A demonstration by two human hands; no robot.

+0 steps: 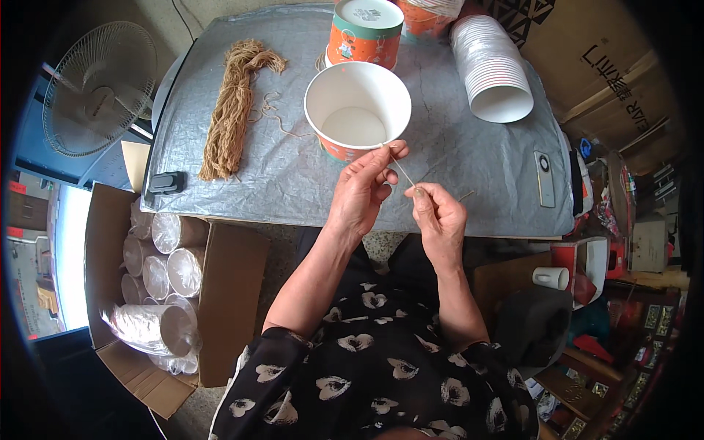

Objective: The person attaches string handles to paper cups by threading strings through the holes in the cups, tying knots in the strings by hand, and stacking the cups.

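Observation:
A white-lined paper tub with an orange and green outside stands upright in front of me, its mouth toward me. At its near rim, my left hand is closed with thumb and fingertips pinching a thin string. Just to the right and nearer, my right hand pinches the same string, which runs taut between both hands. Another piece of twine curls from the tub's left side toward a thick bundle of tan twine lying on the table's left. My fingers hide how the string meets the rim.
Behind the tub stands an upside-down orange tub. A nested stack of white tubs lies far right, and a phone near the grey-covered table's right edge. A black object sits left. Below, an open carton holds wrapped stacks.

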